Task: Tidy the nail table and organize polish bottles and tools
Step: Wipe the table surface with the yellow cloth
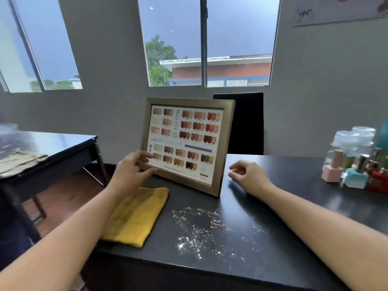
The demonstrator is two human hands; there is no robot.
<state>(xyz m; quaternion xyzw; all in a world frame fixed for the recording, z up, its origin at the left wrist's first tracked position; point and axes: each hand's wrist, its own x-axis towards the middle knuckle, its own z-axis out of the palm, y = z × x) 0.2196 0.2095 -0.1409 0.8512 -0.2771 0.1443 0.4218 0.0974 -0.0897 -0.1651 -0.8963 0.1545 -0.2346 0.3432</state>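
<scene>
dark surface (283,185) dusted with glitter (199,229), left hand (132,171) pinching the swatch frame (186,141) at its corner, right hand (248,175) loosely curled, empty

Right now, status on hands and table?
Left hand pinches framed colour chart at lower-left corner; right hand empty, clear of it. Spilled glitter in front, yellow cloth beside, polish bottles far right.

We face a grey wall (113,59) with a wide window (237,40) showing dusky blue sky, trees and a brick building (220,69); another window (52,45) sits left. A black chair (245,122) stands before the wall, and a dark side table (63,143) stands over brown wooden floor (69,198).
</scene>
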